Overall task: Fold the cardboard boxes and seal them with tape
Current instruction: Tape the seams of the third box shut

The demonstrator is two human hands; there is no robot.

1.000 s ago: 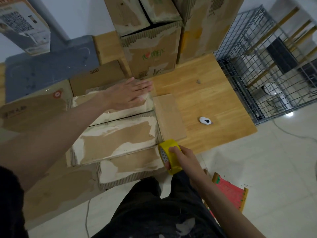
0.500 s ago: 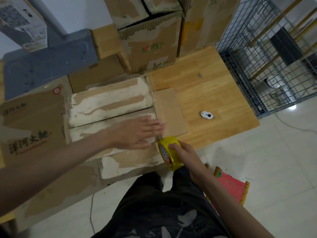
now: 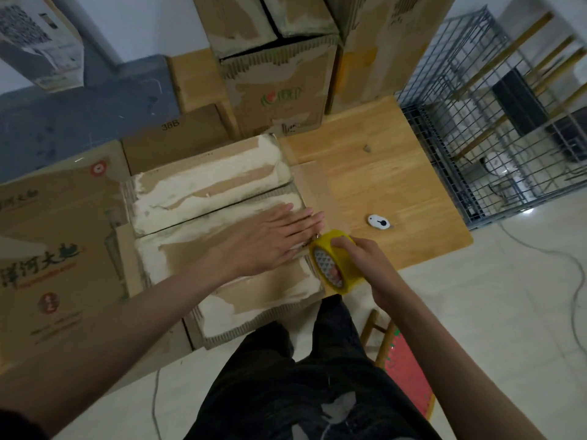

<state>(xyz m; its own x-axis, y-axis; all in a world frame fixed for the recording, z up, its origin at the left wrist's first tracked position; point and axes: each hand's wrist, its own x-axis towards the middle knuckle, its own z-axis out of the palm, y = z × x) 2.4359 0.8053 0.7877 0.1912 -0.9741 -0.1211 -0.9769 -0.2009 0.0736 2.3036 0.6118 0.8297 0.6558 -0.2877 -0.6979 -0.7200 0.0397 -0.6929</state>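
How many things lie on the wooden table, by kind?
Boxes being sealed: 1
Tape rolls: 1
Small white gadgets: 1
Stacked boxes at the back: at least 3
Total: at least 6

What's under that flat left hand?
The left hand presses on the near top flap of the cardboard box. The flap hides the box's inside.

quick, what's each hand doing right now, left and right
Left hand: open, fingers straight, pressing flat on the near flap of the worn brown cardboard box.
Right hand: closed around the yellow roll of packing tape at the box's right edge.
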